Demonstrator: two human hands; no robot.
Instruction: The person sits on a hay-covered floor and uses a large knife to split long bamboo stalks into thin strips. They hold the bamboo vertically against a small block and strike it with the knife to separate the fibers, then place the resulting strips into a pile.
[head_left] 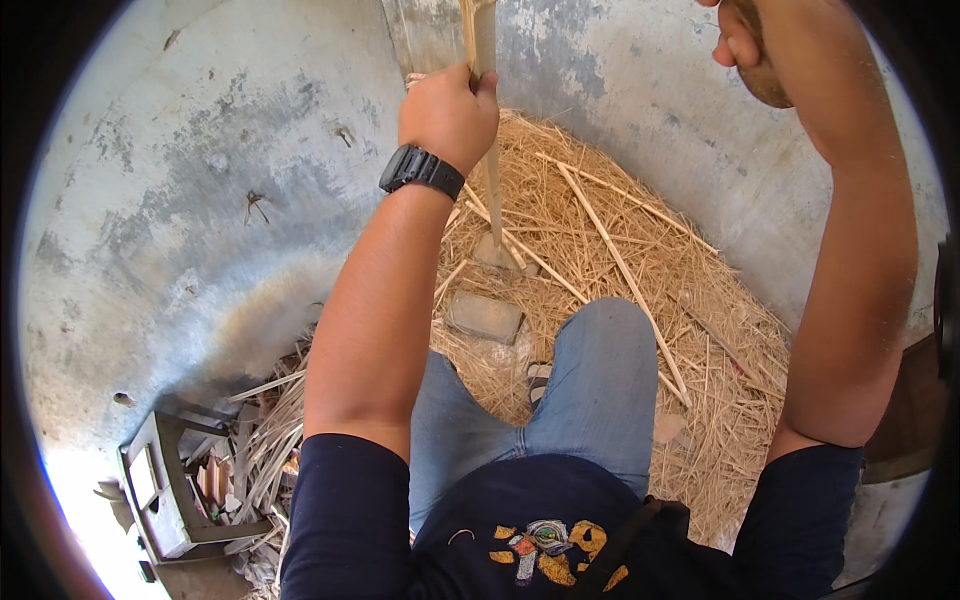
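My left hand, below which a black watch sits on the wrist, is closed around a long pale strip of split bamboo. The strip stands nearly upright, its lower end near a stone on the floor and its top running out of view. Raised at the upper right, my right hand is closed on a brown, rounded wooden handle; the rest of that tool is cut off by the picture's edge.
Straw-like shavings and loose strips cover the floor beside a grey brick. Weathered grey walls stand close around. At lower left, a broken frame lies among scrap sticks. My knees are bent below.
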